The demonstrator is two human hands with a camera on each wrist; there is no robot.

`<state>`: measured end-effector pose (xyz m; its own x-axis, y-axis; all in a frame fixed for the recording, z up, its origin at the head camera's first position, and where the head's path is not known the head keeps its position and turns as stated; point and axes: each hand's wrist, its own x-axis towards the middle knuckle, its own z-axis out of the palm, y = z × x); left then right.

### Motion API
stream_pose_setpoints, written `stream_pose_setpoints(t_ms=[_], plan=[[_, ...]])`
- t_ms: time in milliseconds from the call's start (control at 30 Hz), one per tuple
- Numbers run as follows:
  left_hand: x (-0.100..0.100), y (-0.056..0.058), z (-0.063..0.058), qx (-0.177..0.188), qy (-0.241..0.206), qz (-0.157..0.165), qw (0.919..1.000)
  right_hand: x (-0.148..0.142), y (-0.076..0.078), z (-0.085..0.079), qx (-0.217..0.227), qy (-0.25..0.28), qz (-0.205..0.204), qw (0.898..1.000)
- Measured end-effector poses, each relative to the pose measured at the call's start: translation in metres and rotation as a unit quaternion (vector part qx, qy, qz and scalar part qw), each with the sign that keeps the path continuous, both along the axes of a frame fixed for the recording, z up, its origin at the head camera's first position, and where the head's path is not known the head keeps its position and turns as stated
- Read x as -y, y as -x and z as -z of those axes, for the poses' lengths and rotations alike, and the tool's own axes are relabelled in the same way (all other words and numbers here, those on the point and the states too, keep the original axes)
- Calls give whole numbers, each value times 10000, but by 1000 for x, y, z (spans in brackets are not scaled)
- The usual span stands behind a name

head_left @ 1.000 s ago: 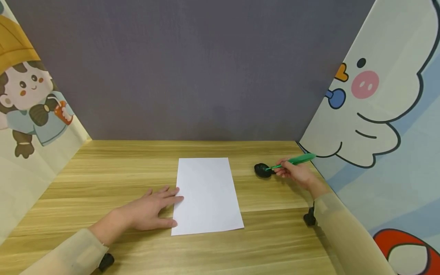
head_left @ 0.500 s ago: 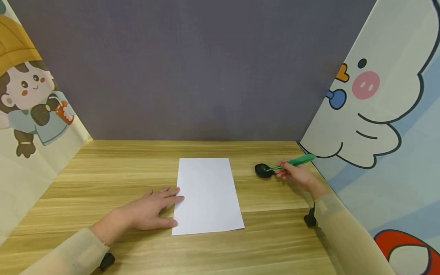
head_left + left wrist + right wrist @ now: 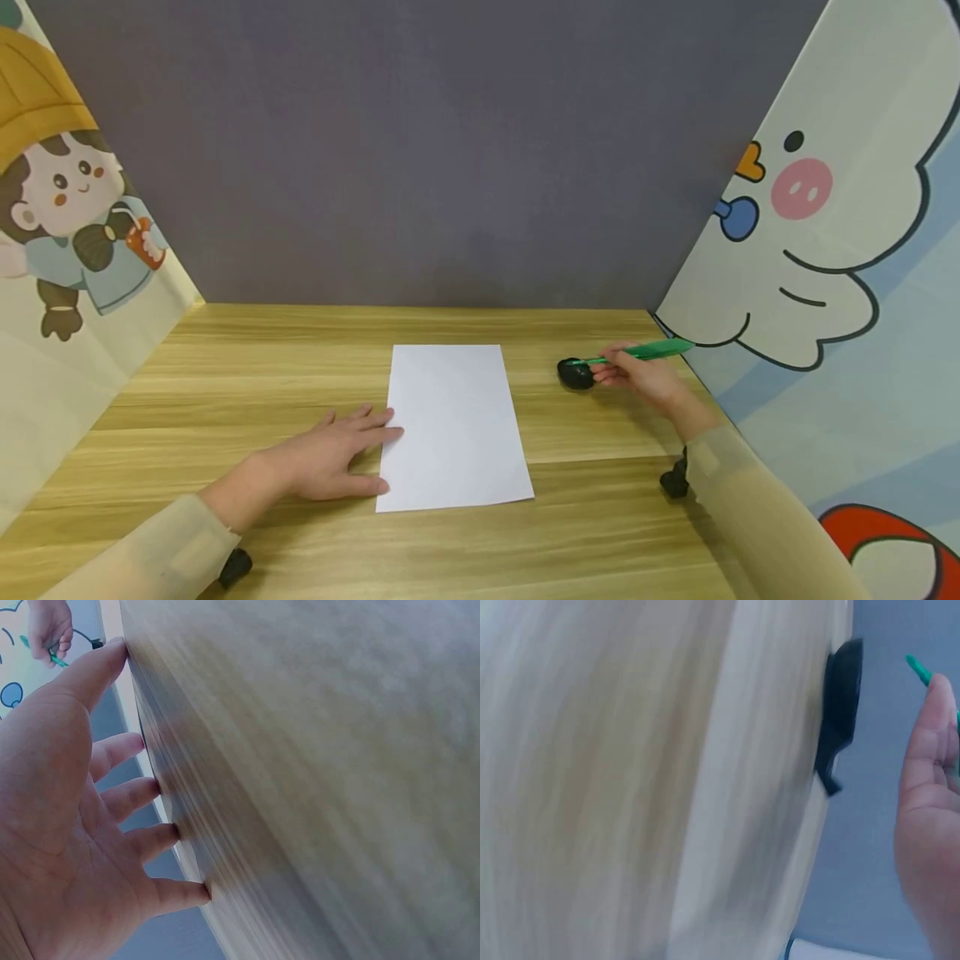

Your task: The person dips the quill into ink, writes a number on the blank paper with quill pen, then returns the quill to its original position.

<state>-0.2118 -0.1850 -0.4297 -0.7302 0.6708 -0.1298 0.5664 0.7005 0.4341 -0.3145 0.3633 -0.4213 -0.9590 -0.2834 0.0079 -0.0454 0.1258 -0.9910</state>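
A white sheet of paper (image 3: 457, 425) lies on the wooden table. My left hand (image 3: 330, 458) rests with spread fingers at its left edge, the thumb and fingertips over the margin; the left wrist view shows these fingers (image 3: 131, 799) pressing down on the surface. To the right of the sheet, my right hand (image 3: 647, 385) pinches a green feather quill pen (image 3: 656, 348), its plume pointing right. Below the pen's tip sits a small black dish (image 3: 576, 375). In the right wrist view the green tip (image 3: 919, 669) is raised clear of the black dish (image 3: 843, 697), which has a short handle.
A grey panel (image 3: 427, 158) closes off the back of the table. Cartoon-printed walls stand at the left (image 3: 90, 242) and right (image 3: 825, 275), the right one close beside my right forearm. Bare wooden tabletop (image 3: 262, 358) lies left of the paper.
The pen's tip has lifted from inside the black dish and now points across above it, the pen lying flatter in my right hand. My left hand stays on the paper.
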Motion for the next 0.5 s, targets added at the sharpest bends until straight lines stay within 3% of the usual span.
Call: stream_pose_setpoints(t_ms=[133,500], plan=[[0,1,1,21,-25,10,10000,15,-2,-4,-94,132,-49,9999],[1,0,0,42,-53,0,10000,67,1,-17,-204,-106,-16,9997]])
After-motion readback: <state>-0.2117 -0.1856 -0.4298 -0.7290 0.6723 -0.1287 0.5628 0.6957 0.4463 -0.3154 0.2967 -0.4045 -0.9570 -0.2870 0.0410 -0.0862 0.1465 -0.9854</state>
